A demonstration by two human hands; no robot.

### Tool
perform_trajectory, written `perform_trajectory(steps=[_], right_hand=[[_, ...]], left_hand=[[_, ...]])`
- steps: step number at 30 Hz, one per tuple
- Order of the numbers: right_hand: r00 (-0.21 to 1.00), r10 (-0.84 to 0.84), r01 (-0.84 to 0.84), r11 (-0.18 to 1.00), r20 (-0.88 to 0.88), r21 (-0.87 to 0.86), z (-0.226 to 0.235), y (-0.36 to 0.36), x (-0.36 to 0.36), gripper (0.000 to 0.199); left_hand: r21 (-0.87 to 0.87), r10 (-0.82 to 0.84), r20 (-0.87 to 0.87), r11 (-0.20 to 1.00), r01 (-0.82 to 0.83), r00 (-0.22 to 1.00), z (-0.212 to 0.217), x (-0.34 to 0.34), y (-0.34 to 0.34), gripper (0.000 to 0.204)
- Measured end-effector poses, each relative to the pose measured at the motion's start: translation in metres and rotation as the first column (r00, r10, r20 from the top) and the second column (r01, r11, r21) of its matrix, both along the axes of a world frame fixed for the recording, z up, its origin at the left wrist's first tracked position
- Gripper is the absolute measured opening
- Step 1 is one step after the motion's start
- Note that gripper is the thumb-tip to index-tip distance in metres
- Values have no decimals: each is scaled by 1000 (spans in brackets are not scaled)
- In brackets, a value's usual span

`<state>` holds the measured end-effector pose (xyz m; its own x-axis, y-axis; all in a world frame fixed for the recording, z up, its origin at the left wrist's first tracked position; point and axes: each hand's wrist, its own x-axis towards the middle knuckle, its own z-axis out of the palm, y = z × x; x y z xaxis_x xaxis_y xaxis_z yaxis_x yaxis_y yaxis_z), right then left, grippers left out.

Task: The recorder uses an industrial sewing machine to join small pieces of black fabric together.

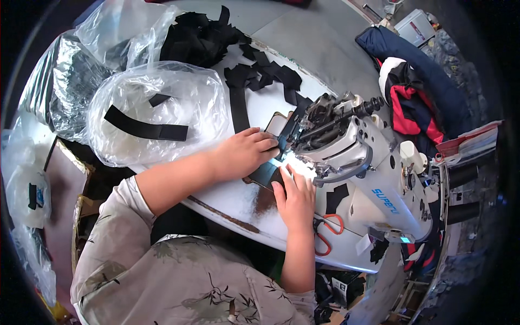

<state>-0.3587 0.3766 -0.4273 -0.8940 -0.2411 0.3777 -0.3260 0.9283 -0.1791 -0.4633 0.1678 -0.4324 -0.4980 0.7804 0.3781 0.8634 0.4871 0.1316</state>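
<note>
A white industrial sewing machine (374, 187) stands on the table, its lamp glaring brightly at the needle area. My left hand (245, 154) lies palm down just left of the needle, its fingers extended over a dark fabric piece (264, 172) on the machine bed. My right hand (296, 200) rests in front of the needle with fingers stretched toward the light and the thumb apart. Glare hides the fingertips and the needle itself. Scissors with orange handles (329, 234) lie right of my right wrist, close to a small black fabric piece (337, 198).
Black strips pile up (197, 40) at the far left, and more cut pieces (262, 76) trail toward the machine. A clear plastic bag (203, 95) carries a long black strip (141, 127). Silvery plastic wrapping (81, 81) stands behind. Dark blue and red clothing (414, 92) lies beyond the machine.
</note>
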Motion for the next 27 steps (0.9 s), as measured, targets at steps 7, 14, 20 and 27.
perform_trajectory(steps=[7,14,20,27], right_hand=[[994,34,-29,998,-105,50,41,12,22,26],[982,-183,179,981,-51,-75,22,83,106,17],[947,-322,319,934,8,-162,3,85,129,19],[966,-243,249,966,83,-68,21,88,127,18]], left_hand=[[127,175,-62,978,-166,983,6,4,-11,42],[23,149,22,988,-150,989,5,68,-44,48],[359,126,326,900,-246,937,15,89,-60,32],[336,74,159,934,-124,985,-2,116,-63,24]])
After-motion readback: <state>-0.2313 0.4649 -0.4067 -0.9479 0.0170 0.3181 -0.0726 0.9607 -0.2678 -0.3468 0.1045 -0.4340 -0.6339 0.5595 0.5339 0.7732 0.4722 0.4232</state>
